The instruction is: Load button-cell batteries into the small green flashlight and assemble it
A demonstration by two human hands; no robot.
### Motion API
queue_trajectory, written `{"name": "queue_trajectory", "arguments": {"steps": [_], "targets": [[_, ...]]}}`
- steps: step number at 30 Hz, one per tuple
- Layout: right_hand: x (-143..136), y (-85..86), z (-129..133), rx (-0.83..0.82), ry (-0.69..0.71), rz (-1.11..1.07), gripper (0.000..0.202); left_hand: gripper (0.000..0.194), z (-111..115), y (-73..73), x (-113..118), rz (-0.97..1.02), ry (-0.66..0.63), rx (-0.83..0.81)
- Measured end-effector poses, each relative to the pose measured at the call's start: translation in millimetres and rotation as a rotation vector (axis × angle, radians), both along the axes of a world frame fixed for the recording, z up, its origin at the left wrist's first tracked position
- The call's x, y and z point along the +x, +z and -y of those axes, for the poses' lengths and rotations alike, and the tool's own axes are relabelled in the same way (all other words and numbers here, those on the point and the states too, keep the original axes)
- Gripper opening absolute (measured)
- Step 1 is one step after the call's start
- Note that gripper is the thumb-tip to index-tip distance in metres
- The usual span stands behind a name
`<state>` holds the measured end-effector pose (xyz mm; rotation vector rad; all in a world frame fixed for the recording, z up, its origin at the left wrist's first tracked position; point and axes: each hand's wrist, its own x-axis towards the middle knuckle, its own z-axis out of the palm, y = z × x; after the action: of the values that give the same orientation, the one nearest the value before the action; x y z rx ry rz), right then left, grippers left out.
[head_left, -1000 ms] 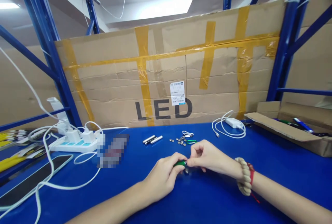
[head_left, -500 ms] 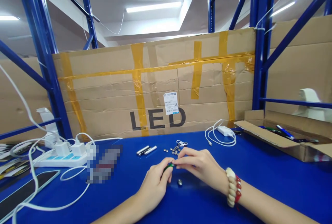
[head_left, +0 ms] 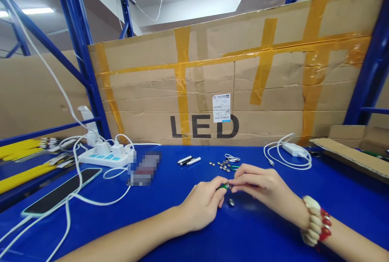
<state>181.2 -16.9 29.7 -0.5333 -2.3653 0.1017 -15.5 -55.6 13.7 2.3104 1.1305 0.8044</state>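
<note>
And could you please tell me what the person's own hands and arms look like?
The left hand and right hand are ungloved, and no sleeves show. The right wrist wears a chunky cream beaded bracelet and a red beaded bracelet; the left wrist is bare.

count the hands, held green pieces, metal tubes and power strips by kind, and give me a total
Hands: 2, left hand and right hand
Held green piece: 1
Metal tubes: 3
Power strip: 1
Total: 7
</note>
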Motion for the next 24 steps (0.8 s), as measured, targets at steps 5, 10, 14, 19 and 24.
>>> {"name": "queue_trajectory", "arguments": {"steps": [5, 10, 14, 19, 24], "targets": [[-3, -3.8, -3, -0.084, -0.004, -0.037, 0.024, 0.025, 0, -2.4, -1, -0.008, 0.010, 0.004], [-5, -5.5, -4, -0.121, 0.006, -0.064, 0.019, 0.024, -1, -3.5, 0, 0.026, 0.003, -0.002], [-8, -6.2, -2, -0.164, -0.008, -0.079, 0.022, 0.023, -2, -3.4, 0, 0.043, 0.003, -0.030], [-12, -7.2, 1, -0.188, -0.032, -0.099, 0.023, 0.025, -3, -3.9, -1, 0.084, -0.016, -0.035], [-13, -8.8, 2, -0.223, -0.020, -0.126, 0.021, 0.025, -3, -3.7, -1, 0.103, -0.002, -0.052]]}}
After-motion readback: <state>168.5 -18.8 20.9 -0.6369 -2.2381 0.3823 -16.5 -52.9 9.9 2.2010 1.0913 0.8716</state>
